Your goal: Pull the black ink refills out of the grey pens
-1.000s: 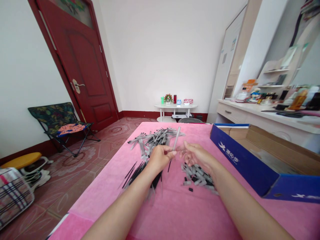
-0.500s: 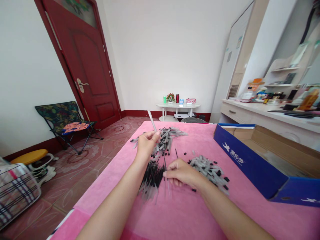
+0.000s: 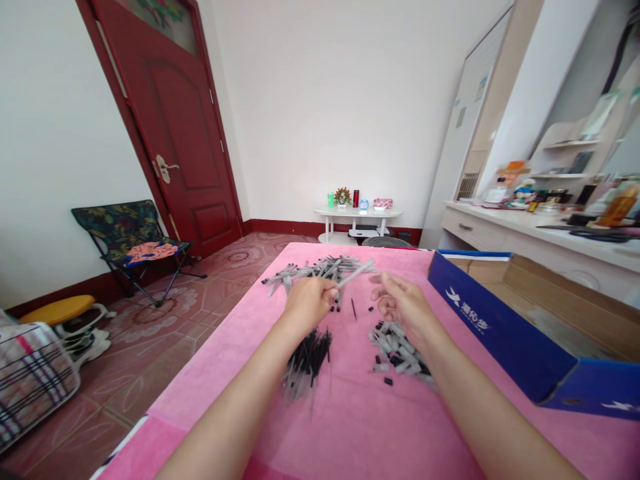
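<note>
Tubes (image 3: 334, 268) on pink cloth (image 3: 350, 420), wall (image 3: 320, 107) beyond

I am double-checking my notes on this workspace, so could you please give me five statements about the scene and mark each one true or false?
1. The left hand holds a pale tube. True.
2. The short grey and black pieces lie between the thin black rods and the blue box. True.
3. The thin black rods are heaped inside the blue box. False: they lie on the pink cloth.
4. The right hand grips the blue box. False: it is apart from it, near the short grey and black pieces.
5. The folding chair stands on top of the pink cloth. False: it stands on the floor.
</note>
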The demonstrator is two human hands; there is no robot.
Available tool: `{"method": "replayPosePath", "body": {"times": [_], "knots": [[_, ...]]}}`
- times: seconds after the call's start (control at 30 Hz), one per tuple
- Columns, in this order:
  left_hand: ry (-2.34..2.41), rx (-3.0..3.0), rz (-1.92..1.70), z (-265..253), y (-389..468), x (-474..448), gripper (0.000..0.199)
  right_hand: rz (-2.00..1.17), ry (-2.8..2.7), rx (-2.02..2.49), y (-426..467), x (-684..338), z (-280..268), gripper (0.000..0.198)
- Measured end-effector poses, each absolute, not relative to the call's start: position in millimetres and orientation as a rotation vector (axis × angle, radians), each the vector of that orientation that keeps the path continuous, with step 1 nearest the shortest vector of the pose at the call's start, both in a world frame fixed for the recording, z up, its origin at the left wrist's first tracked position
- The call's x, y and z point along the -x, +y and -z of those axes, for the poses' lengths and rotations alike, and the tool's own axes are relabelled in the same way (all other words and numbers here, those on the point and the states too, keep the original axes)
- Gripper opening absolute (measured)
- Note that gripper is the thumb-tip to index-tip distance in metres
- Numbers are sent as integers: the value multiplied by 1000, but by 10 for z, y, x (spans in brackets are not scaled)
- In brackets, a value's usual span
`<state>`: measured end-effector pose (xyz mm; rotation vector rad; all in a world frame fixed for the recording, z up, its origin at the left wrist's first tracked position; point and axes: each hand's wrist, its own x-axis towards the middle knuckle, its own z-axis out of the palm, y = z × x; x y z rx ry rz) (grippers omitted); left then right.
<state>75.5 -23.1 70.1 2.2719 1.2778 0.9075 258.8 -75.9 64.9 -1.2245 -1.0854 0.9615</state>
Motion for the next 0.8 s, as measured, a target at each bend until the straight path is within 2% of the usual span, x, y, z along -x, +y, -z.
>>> {"method": "replayPosePath", "body": {"times": [0.2, 0.37, 0.63, 0.7, 0.8], "knots": [[1289, -2792, -716, -746, -333, -813, 19, -912, -1111, 1225, -762, -2637, -648, 26], [1237, -2999, -759, -728, -431, -927, 28, -971, -1049, 1220, -762, -2418, -574, 21], [1069, -3072, -787, -730, -486, -970, 20, -1137, -1388, 1318, -821, -2544, -611, 37], [1054, -3056, -758, -731, -485, -968, 21, -1096, -1484, 1316, -820, -2597, -631, 37], [1050, -3000, -737, -721, -488, -961, 21, -856, -1648, 1312, -807, -2628, -654, 40]]}}
